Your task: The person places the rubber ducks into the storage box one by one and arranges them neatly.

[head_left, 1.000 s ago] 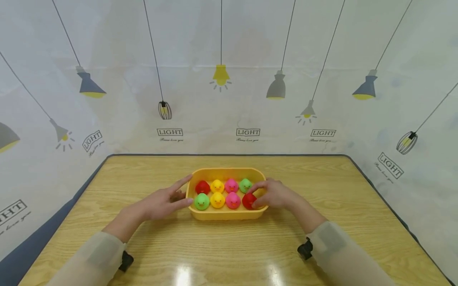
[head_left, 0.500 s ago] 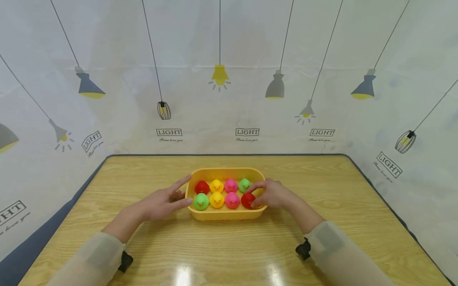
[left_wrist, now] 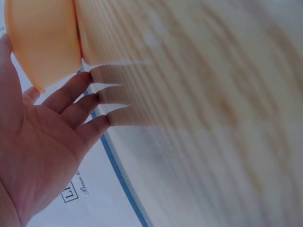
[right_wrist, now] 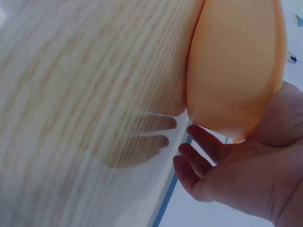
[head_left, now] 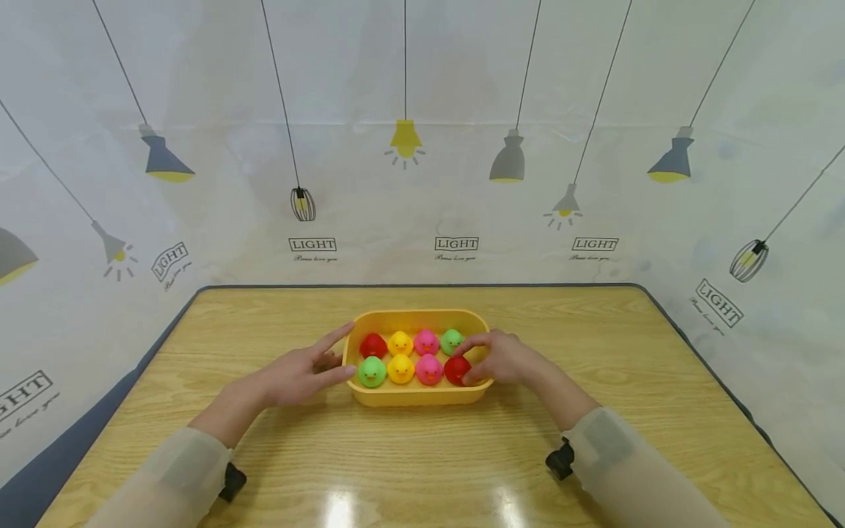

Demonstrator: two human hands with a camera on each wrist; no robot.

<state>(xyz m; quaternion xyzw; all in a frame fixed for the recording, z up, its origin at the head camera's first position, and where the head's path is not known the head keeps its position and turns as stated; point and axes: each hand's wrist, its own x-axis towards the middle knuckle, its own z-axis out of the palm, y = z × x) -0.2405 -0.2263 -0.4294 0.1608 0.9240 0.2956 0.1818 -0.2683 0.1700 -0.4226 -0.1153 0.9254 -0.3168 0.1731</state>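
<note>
A yellow plastic tub (head_left: 416,398) stands on the table with two rows of toy ducks in red, green, yellow and pink. At its left end, my left hand (head_left: 300,375) rests thumb and index finger against the rim, fingers extended. The left wrist view shows this palm (left_wrist: 42,146) beside the tub's outer wall (left_wrist: 45,42). Reaching over the right rim, my right hand (head_left: 511,358) pinches the front-row red duck (head_left: 455,369) between thumb and index finger. That duck is hidden in the right wrist view, where the other fingers (right_wrist: 194,165) curl loosely outside the tub.
Inside the tub, a green duck (head_left: 452,342) sits just behind the pinched one, and a pink duck (head_left: 430,369) is on its left. The wooden table (head_left: 396,462) ends at a dark edge against a lamp-printed backdrop (head_left: 455,205).
</note>
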